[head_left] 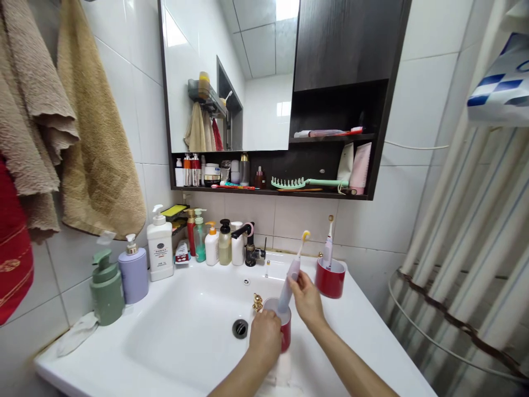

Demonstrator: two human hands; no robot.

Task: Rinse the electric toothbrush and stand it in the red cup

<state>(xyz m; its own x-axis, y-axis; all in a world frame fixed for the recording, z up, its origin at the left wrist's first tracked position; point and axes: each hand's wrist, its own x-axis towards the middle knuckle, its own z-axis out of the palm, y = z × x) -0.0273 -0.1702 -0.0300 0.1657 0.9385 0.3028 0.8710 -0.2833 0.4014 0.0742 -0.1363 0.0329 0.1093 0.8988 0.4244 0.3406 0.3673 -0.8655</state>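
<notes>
My left hand is wrapped round a red cup with a white inside, held over the right part of the sink. A gold bear-shaped handle sticks out on the cup's far left side. In my right hand is a pale pink electric toothbrush with a yellowish brush head. It leans up and to the right, its lower end inside the cup's mouth. Another red cup stands on the sink's back right corner, holding a second electric toothbrush upright.
The white sink has a black faucet at its back. Several pump bottles line the left and rear rim, among them a purple one. Above hangs a mirror cabinet with a green hairbrush. White pipes run along the right.
</notes>
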